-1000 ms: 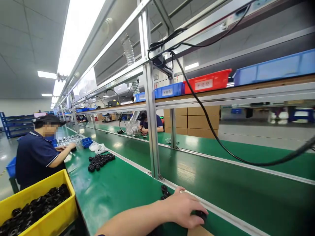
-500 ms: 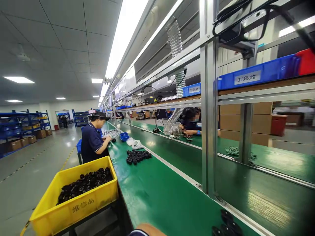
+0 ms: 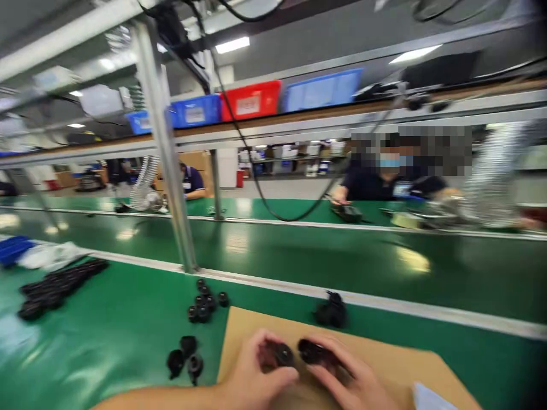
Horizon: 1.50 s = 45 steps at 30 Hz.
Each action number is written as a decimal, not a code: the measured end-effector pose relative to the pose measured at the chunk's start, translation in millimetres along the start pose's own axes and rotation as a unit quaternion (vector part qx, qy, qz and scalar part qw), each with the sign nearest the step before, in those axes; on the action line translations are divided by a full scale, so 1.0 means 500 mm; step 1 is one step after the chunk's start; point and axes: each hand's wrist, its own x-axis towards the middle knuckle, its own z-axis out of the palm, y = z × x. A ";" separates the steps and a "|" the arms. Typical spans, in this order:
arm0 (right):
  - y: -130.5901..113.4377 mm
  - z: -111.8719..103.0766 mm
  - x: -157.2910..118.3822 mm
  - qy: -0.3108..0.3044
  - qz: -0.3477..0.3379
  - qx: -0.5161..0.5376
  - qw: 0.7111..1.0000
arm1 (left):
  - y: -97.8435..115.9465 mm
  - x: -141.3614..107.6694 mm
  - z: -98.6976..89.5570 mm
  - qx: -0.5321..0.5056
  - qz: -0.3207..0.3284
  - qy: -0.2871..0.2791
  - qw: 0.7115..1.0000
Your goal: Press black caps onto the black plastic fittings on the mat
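Observation:
My left hand [image 3: 252,373] is closed around a small round black part [image 3: 283,355], thumb stretched along its near side. Facing it, my right hand [image 3: 356,376] grips another round black part [image 3: 309,351] between thumb and fingers. A narrow gap separates the two parts, and both are blurred. Beneath my hands lies a flat sheet of brown cardboard [image 3: 252,324]. Left of the sheet rest three loose black parts [image 3: 185,356], with a small cluster of similar black parts [image 3: 202,307] farther back. A black bundled item [image 3: 331,311] sits just beyond the cardboard's far edge.
Many black parts [image 3: 57,287] are spread on the green bench [image 3: 123,324] at left, near a white bag [image 3: 50,256] and a blue bin [image 3: 15,250]. A metal post [image 3: 164,154] rises from the bench. Across from me, a masked co-worker [image 3: 384,179] handles a dark item.
The view has swung right and down from the aisle and yellow crate to the bench before me. Both my hands now show, each with a black part; earlier, only a bit of arm showed.

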 end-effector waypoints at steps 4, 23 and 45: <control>-0.048 -0.010 0.017 -0.026 0.009 0.058 0.998 | 0.020 0.014 -0.013 0.022 0.025 -0.038 0.999; -0.039 0.007 0.002 -0.024 -0.101 0.052 0.993 | 0.031 0.018 -0.018 0.121 0.080 -0.078 0.986; -0.063 0.008 0.006 -0.006 -0.225 -0.021 0.974 | 0.049 0.017 -0.012 0.099 0.105 -0.108 0.984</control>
